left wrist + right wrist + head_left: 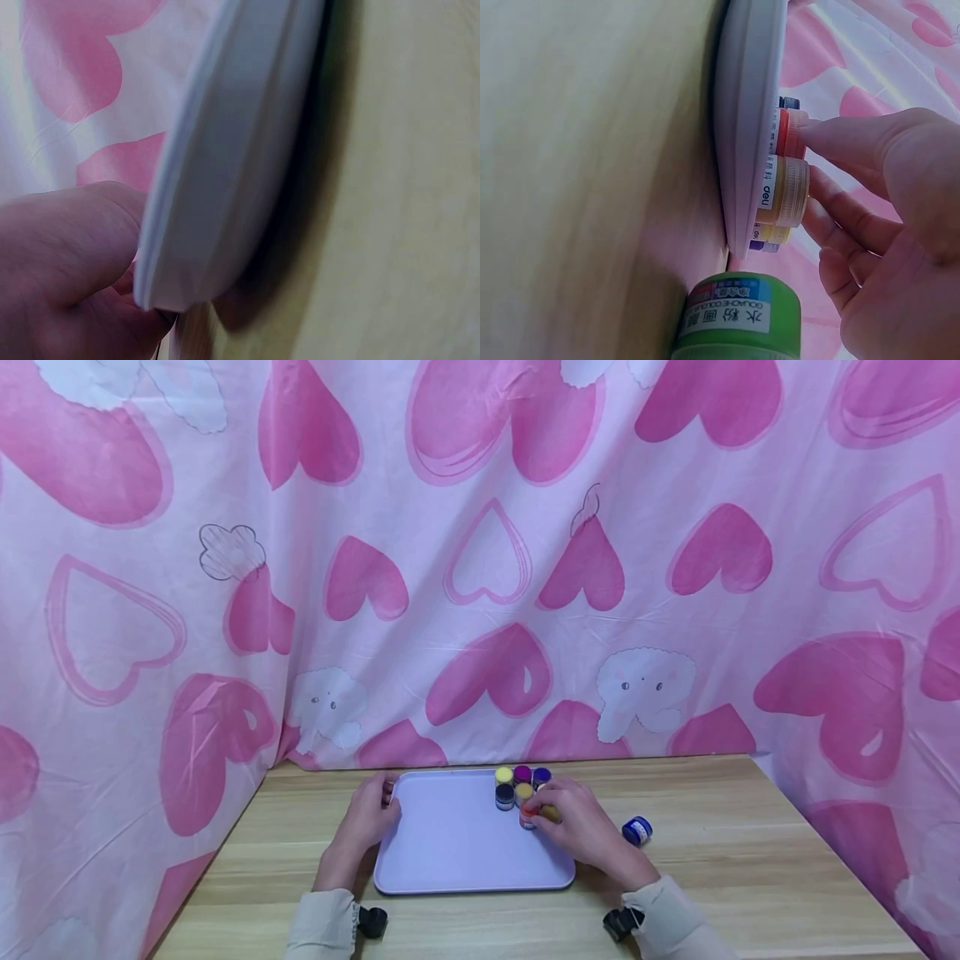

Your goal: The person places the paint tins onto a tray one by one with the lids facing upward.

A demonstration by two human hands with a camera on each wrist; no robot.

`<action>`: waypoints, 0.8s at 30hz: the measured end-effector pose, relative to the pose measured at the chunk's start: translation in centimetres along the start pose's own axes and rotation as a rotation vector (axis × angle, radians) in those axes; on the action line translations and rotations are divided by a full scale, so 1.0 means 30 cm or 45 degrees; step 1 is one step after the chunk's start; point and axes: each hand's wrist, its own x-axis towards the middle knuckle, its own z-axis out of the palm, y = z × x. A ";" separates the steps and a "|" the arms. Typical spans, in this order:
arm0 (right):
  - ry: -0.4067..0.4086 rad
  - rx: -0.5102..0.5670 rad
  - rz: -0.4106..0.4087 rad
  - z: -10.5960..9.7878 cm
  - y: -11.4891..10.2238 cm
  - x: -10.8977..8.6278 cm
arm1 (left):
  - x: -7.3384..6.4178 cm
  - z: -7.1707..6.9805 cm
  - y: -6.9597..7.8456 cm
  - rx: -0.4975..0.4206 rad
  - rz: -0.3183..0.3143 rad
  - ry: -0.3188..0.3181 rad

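Observation:
A pale lilac tray [450, 852] lies on the table. My left hand [371, 814] grips its left rim; the left wrist view shows the hand [67, 262] at the tray's edge [217, 165]. Several small paint jars stand at the tray's right side, among them a yellow jar [504, 776], a magenta jar [522, 774] and a black jar [505, 797]. My right hand [573, 822] pinches an orange-red paint jar [527, 817], with the thumb against its lid in the right wrist view. An ochre jar [780, 191] stands beside it, close to my other fingers.
A dark blue jar [637, 831] lies on its side on the wooden table [720, 860], right of the tray. A green gouache jar [739, 315] shows close below my right hand in the right wrist view. A heart-patterned pink curtain [480, 610] hangs behind the table.

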 end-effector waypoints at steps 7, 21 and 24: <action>-0.039 0.058 0.001 -0.016 0.015 -0.004 | 0.001 -0.002 -0.001 0.006 -0.012 0.000; -0.082 0.093 0.138 -0.109 0.079 -0.032 | 0.001 -0.004 -0.002 0.002 -0.042 -0.035; -0.105 0.113 0.123 -0.114 0.095 -0.042 | 0.002 -0.005 -0.008 0.009 -0.042 -0.030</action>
